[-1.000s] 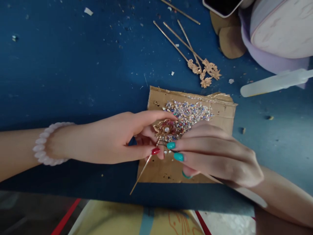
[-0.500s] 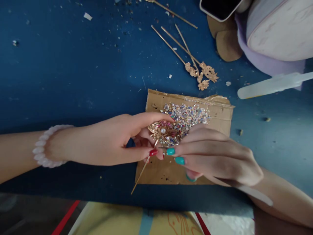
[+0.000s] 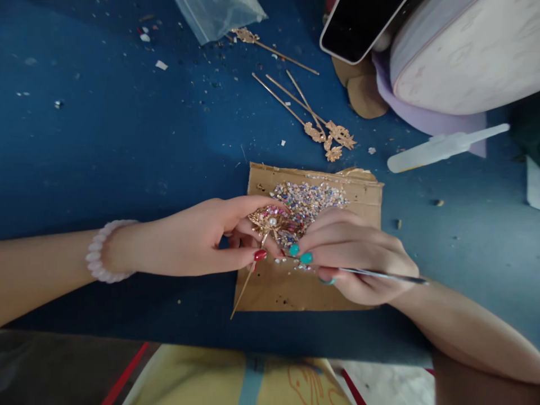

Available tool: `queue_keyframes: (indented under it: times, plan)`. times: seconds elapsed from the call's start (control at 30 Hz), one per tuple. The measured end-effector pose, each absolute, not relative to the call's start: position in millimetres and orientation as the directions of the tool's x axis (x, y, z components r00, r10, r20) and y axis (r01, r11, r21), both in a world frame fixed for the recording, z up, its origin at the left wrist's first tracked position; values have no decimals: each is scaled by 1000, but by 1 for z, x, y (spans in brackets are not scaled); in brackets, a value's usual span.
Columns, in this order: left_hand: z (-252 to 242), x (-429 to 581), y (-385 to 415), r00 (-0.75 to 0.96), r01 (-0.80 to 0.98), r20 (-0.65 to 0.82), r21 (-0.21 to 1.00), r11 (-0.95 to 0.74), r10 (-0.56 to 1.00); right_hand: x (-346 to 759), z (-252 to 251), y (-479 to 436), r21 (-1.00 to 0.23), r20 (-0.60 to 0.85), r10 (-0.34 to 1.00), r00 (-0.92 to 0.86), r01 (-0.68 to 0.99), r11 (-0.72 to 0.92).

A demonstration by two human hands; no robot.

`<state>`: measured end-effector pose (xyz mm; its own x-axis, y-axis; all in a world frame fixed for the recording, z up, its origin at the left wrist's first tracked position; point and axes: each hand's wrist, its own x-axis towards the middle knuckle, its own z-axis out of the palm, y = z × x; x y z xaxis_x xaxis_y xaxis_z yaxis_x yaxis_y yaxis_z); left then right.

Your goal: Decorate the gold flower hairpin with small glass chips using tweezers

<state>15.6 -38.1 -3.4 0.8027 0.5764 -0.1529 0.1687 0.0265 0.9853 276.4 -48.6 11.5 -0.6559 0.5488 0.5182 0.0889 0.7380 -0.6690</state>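
My left hand [image 3: 198, 239], with a pale bead bracelet on the wrist, pinches a gold hairpin [image 3: 270, 223] by its ornate head, which carries a pearl; the pin's stem slants down to the left. My right hand [image 3: 358, 256] is closed on a thin metal pick [image 3: 379, 274], its tip hidden near the ornament. Both hands work over a piece of brown cardboard [image 3: 363, 194] that bears a heap of small coloured rhinestones [image 3: 314, 198].
Several more gold hairpins [image 3: 324, 132] lie on the blue table [image 3: 105, 140] beyond the cardboard. A clear glue bottle [image 3: 439, 148], a phone [image 3: 354, 25], a pale round box [image 3: 468, 50], brown discs [image 3: 363, 93] and a plastic bag [image 3: 215, 17] lie at the back.
The view has shifted down and left, so more of the far table shows. My right hand has turned so the pick's shaft now shows sticking out to the right.
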Motion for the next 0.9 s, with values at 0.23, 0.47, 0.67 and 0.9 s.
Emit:
queue_keyframes:
  times: [0.23,0.47,0.67,0.9]
  plan:
    - [-7,16,-38,804,170,-193,981,95,562,276,14,-48,-643,507,513,-692,93,760]
    - [-10,15,-38,801,148,-181,983,105,571,286,10,-60,-604,533,537,-654,150,782]
    - [-5,15,-36,793,194,-192,979,59,577,289,8,-74,-529,523,510,-683,208,822]
    - [-7,12,-40,806,127,-140,990,63,575,271,5,-77,-293,619,363,-697,224,930]
